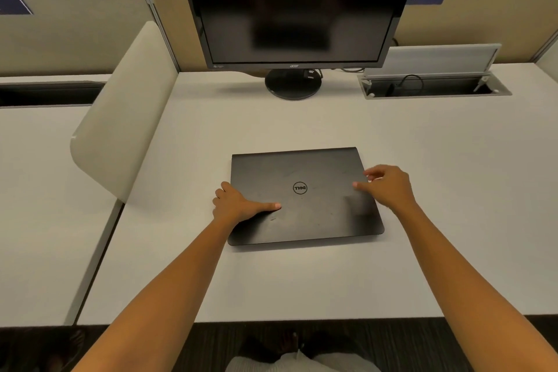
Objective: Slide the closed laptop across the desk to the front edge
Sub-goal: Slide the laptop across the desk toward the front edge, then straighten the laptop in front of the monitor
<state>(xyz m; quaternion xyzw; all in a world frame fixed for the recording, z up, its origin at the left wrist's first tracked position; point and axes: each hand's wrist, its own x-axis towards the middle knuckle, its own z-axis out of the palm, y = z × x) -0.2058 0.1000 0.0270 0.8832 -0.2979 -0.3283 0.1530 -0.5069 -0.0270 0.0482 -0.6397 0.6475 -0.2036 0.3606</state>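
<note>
Now, laptop (305, 195): closed, flat on counter (302, 278)
Left hand (238, 205): grip clamped on laptop's left edge; thumb on lid
Right hand (389, 187): grip apart, fingers curled over lid's right side

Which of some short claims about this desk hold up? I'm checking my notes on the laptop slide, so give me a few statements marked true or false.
1. The laptop lies closed on the desk. True.
2. The left hand rests on the laptop's left edge, thumb flat on the lid. True.
3. The laptop already overhangs the desk's front edge. False: bare desk shows between it and the front edge.
4. The monitor screen is lit. False: it is dark.
5. The right hand is at the laptop's right side, fingers curled. True.
6. The cable hatch behind the laptop is shut. False: its lid stands open.
</note>
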